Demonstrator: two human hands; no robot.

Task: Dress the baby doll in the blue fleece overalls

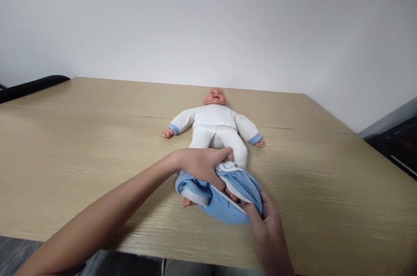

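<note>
A baby doll [215,126] in a white suit with blue cuffs lies on its back on the wooden table [81,146], head away from me. A blue fleece garment [224,200] is bunched around its lower legs, and one bare foot shows under it. My left hand [203,165] is closed on the garment's upper edge, over the doll's shins. At the right lower edge of the garment, my right hand [265,215] pinches the fabric.
A white partition wall [195,28] stands behind the table. A dark chair back [32,85] shows at the far left and dark furniture [397,141] at the right. The table's near edge runs just below my hands.
</note>
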